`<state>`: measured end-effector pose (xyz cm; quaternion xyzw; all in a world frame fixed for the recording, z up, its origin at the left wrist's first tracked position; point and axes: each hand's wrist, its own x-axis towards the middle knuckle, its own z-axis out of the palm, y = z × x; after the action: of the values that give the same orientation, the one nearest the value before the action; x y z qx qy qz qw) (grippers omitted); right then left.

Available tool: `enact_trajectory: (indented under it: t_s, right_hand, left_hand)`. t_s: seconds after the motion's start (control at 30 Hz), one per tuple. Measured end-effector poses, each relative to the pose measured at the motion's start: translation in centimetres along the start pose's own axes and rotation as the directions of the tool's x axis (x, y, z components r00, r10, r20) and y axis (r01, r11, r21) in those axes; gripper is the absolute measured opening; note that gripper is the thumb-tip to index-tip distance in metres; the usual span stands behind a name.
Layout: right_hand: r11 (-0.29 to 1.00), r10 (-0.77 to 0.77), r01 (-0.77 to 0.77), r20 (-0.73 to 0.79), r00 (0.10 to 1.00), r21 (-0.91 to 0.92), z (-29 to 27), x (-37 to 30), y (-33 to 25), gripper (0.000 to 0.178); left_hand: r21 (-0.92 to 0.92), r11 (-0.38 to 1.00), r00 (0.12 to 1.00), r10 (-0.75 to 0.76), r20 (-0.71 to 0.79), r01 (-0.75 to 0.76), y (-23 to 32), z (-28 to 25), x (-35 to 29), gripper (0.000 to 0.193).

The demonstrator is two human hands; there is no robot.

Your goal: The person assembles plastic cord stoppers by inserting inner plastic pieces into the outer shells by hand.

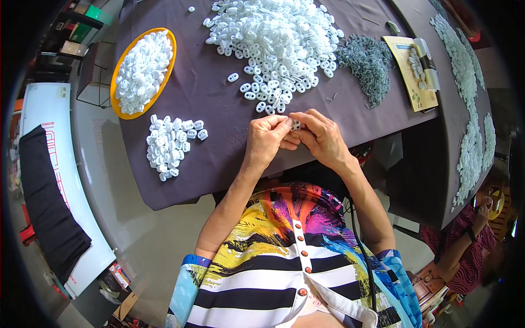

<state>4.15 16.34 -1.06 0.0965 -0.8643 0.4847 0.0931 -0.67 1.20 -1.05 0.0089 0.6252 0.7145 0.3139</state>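
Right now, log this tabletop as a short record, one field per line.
Left hand: fingers on a small white piece
Right hand: fingers on the same piece
Beyond hands: large heap of white two-holed pieces
Left side: orange oval tray of white pieces; smaller white pile nearby
Right side: grey heap of tiny parts; yellow sheet

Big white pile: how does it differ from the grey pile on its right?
The big white pile is larger; the grey pile is smaller. The big white pile has rounded pieces with holes; the grey pile, small thin ones. Both lie loose on the dark tablecloth.
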Motion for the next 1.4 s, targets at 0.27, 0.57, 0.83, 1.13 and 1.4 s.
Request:
enact_trajectory:
  t_s: [0.27,0.57,0.83,1.13,1.4]
  right_hand:
    - [0.939,0.274,-0.254,-0.056,0.960,0.231,0.66,-0.59,0.10,0.029]
    - [0.878,0.354,-0.329,-0.008,0.935,0.349,0.75,-0.45,0.33,0.025]
    - [0.971,0.190,-0.177,-0.066,0.980,0.159,0.59,-0.05,-0.34,0.029]
    - [0.945,0.270,-0.254,-0.056,0.961,0.206,0.52,-0.03,-0.32,0.026]
    - [0.945,0.268,-0.244,-0.090,0.959,0.218,0.76,-0.28,-0.24,0.025]
  left_hand:
    - [-0.009,1.000,1.000,0.012,0.009,-0.012,-0.41,-0.10,0.09,0.019]
    - [0.112,0.990,0.996,0.087,0.012,-0.087,-0.31,0.33,-0.23,0.020]
    - [0.067,0.997,0.999,0.048,0.004,-0.049,-0.21,0.16,0.04,0.021]
    - [0.039,0.996,0.997,0.079,0.001,-0.079,-0.52,0.29,0.06,0.020]
    - [0.100,0.994,0.998,0.055,-0.040,-0.051,-0.17,0.65,-0.09,0.021]
